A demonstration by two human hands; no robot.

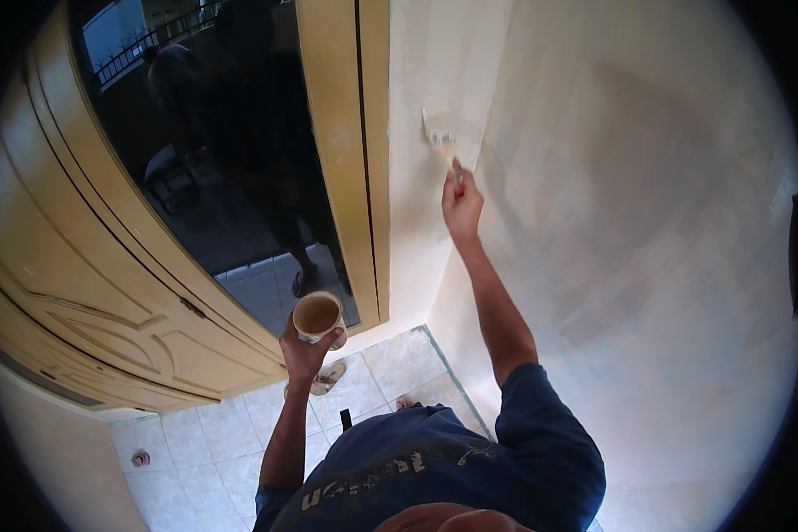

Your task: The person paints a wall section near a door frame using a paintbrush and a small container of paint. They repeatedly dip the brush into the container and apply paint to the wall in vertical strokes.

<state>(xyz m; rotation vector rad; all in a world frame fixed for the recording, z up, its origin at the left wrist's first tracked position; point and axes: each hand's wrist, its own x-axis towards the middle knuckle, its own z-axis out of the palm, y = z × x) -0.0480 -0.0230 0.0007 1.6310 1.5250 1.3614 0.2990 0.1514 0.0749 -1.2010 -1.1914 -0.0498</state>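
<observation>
My right hand [463, 206] is raised and closed round the handle of a flat paintbrush [441, 137]. The pale bristles touch the narrow white wall strip [414, 222] between the door frame and the room corner. Lower and to the left, my left hand [304, 353] grips a cream-coloured round pot [316, 305] from the side, thumb against its outer wall. The pot is open at the top and tilted a little toward me. Its inside looks beige; how much it holds I cannot tell.
A yellow-brown frame [346, 151] surrounds a dark reflective glass panel [230, 151], beside a carved panelled door [106, 293] on the left. A patchy off-white wall [647, 293] rises at right. Below are pale floor tiles [195, 470], a sandal [330, 379] and a small reddish object [140, 458].
</observation>
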